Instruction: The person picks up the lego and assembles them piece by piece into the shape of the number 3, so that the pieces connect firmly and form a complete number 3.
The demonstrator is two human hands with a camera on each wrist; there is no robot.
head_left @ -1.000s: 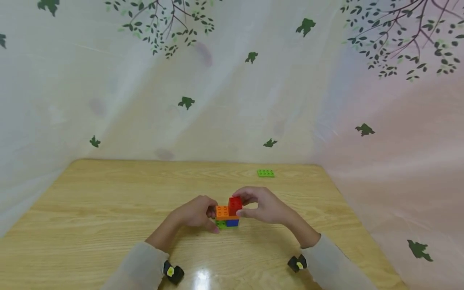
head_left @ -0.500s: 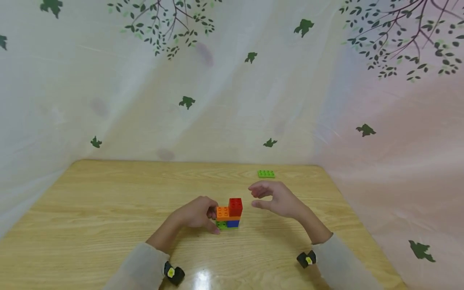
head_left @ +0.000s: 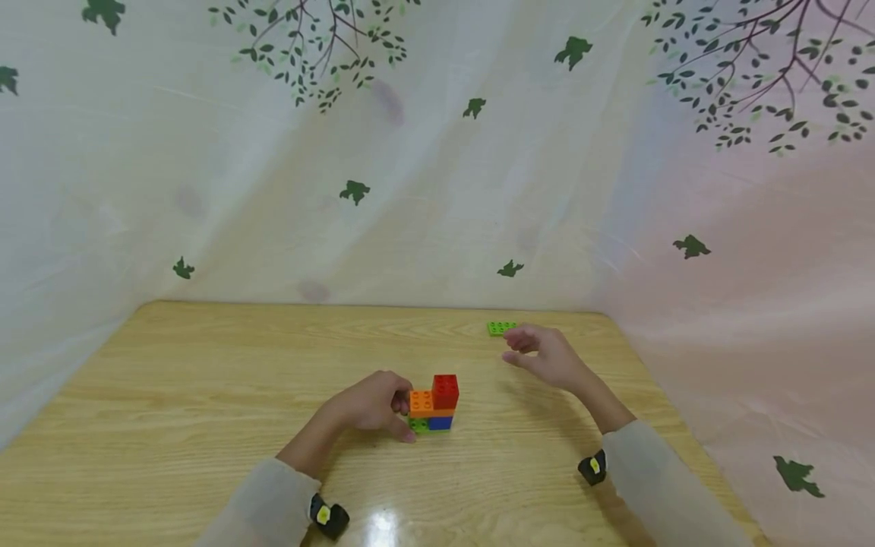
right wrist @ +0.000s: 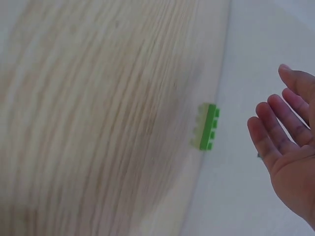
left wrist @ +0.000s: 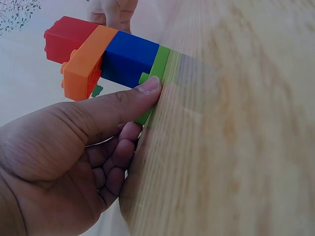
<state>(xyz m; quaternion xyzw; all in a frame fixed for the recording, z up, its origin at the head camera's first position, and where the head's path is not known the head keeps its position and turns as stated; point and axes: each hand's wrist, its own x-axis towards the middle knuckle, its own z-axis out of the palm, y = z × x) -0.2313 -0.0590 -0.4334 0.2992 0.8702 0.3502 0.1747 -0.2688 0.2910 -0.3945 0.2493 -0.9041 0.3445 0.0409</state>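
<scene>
My left hand (head_left: pixel 376 403) pinches the left end of a green toy brick plate (head_left: pixel 419 425), the base of a small stack on the table. On that plate stands a blue brick (left wrist: pixel 132 55), with an orange brick (head_left: pixel 421 403) above it jutting out leftward. A red brick (head_left: pixel 446 391) tops the orange one's right end. With fingers gently bent and nothing in it, my right hand (head_left: pixel 547 357) hovers over the table at the back right. Just beyond its fingertips lies a loose flat green plate (right wrist: pixel 207 127), its studs facing up; in the head view the fingers partly overlap it.
The wooden table (head_left: pixel 225 380) ends at the back against a pale curtain (head_left: pixel 424 228) printed with leaves and branches. Each sleeved wrist carries a small black device, the right one (head_left: pixel 592 466) over the table's right part.
My right hand lets go of the red brick and moves away to the back right, toward the loose green plate. The left hand stays on the stack.
</scene>
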